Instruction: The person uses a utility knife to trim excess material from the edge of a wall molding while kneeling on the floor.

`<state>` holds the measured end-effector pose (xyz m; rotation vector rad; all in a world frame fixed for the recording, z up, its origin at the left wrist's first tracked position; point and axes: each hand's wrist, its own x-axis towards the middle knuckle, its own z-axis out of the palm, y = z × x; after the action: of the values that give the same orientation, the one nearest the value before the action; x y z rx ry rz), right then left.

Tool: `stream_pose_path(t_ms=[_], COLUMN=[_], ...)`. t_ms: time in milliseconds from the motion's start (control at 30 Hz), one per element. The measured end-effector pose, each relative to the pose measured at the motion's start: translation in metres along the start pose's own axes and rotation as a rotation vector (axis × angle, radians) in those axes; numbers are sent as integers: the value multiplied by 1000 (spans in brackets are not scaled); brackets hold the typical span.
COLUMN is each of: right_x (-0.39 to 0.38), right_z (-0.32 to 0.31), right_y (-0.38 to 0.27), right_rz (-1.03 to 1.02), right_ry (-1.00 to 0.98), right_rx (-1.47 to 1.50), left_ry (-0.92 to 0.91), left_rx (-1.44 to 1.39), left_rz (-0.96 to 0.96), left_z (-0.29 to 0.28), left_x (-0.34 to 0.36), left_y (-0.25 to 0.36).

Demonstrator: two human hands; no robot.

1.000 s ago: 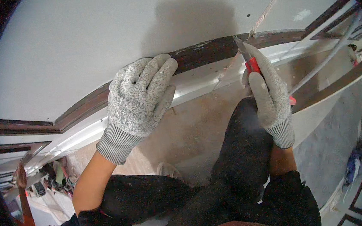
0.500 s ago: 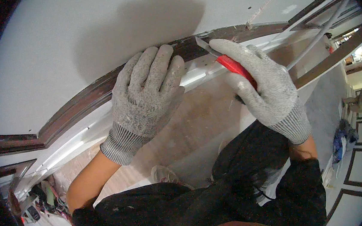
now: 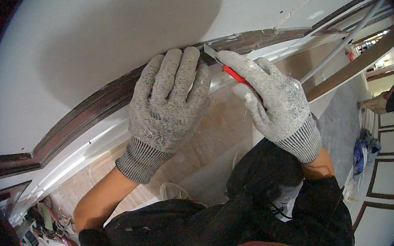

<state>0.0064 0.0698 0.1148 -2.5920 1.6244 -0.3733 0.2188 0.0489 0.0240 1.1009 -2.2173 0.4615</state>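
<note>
Head view: left grip (image 3: 169, 104) spread on dark trim (image 3: 106, 97), right grip (image 3: 277, 99) pinching red knife (image 3: 236, 74) (blade (image 3: 210, 53) tilted).

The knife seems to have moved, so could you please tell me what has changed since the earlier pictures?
The right hand, still gripping the knife, has moved left along the dark trim, bringing the blade close to the left hand. The left hand stayed on the trim.
</note>
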Motion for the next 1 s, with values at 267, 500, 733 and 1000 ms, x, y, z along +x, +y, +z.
stream_pose_path(t_ms=[267,500,733,1000], right_x=[-1,1,-1,0], right_z=[-5,-2,-3,-2], right_y=[-5,-6,-3,-2], right_rz=[54,24,48,23], right_ry=[0,41,23,6], right_rx=[-55,11,-9,32], left_ry=[28,61,51,40], left_rx=[88,60,51,79], left_rz=[25,-5,-3,15], left_z=[3,6,6,5], left_x=[0,-3,-1,-1], left_y=[-1,0,1,-1])
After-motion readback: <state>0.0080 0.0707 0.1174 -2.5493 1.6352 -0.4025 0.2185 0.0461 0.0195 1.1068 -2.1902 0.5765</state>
